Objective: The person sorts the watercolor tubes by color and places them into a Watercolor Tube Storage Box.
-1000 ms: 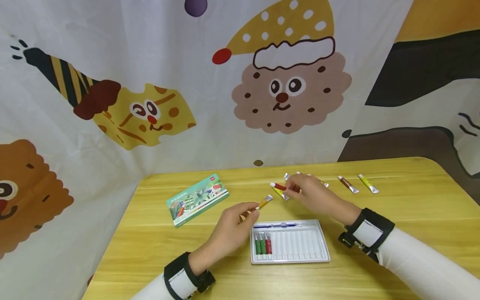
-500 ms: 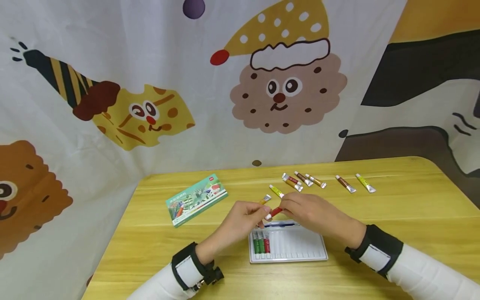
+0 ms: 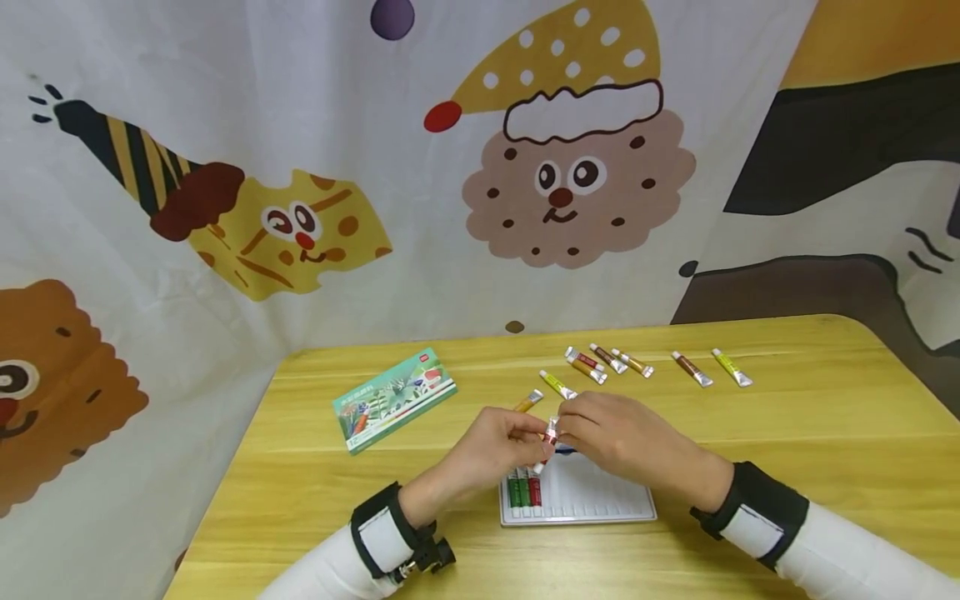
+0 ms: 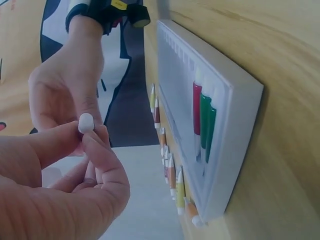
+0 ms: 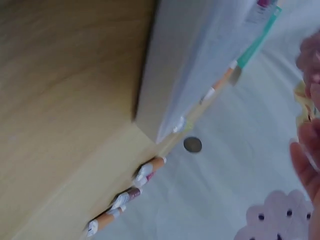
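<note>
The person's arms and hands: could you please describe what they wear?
The left sleeve and right sleeve are white. The black left strap and right strap each bear a white patch; a small black device sits on the left. The left hand and right hand are gloveless.

The held tube (image 3: 551, 432) looks glossy, the tray (image 3: 600, 490) smooth plastic, the backdrop (image 3: 427, 242) cloth.

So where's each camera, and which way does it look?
Head: on the head, facing forward and down over the table; left hand and right hand show.
Left wrist: on that wrist, facing its hand pinching a tube; right hand beyond.
Right wrist: on that wrist, facing tray and loose tubes; fingers at right edge.
Both wrist views share the tray.
</note>
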A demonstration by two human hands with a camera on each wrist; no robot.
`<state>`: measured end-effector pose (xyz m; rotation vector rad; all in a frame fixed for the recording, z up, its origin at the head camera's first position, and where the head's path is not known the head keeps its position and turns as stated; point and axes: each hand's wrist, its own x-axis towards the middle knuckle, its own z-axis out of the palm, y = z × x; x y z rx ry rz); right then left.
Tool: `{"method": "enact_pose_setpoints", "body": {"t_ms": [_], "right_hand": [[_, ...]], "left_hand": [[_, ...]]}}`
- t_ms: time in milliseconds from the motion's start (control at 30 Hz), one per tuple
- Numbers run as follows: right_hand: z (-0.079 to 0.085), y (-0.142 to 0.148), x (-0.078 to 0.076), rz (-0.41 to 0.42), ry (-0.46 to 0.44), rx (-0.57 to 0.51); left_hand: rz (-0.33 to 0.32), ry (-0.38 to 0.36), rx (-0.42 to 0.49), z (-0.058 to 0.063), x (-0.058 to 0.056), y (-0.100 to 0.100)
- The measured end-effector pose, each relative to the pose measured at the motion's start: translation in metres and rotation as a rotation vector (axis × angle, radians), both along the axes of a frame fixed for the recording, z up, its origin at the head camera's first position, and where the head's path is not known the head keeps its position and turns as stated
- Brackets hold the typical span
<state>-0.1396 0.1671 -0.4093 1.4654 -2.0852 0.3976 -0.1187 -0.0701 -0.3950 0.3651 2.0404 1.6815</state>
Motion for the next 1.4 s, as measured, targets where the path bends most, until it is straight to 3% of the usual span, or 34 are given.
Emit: {"method": "enact_pose_setpoints", "body": {"t_ms": [167,367,500,600,767,1200,1400], "right_hand": [[0.003,0.015,0.004,-0.195,-0.138,-0.028],[-0.002,0.035,0.012,-0.474,-0.333,0.068],[-0.004,0.048,0.017,-0.587,-0.495,0.116],[-0.007,0.056,0.021,-0.612,-0.599,0.133],[-0.012,0.062,0.027,-0.613,-0.69,0.151],[-0.025,0.066,0.03,-0.615,-0.809,0.157],[-0.024,0.065,0.029,-0.612,-0.82,0.164]], "left_hand": [[0.063,-0.032,-0.022,-0.003,0.003,0.003],[0.089,-0.077,-0.068,-0.009,0.005,0.004],[0.092,-0.134,-0.067,-0.012,0.006,0.004],[0.092,-0.175,-0.064,-0.016,0.006,0.004],[0.092,-0.18,-0.108,-0.018,0.006,0.005],[-0.034,0.001,-0.331,-0.021,0.011,0.009],[-0.055,0.029,-0.386,-0.025,0.008,0.012]]}}
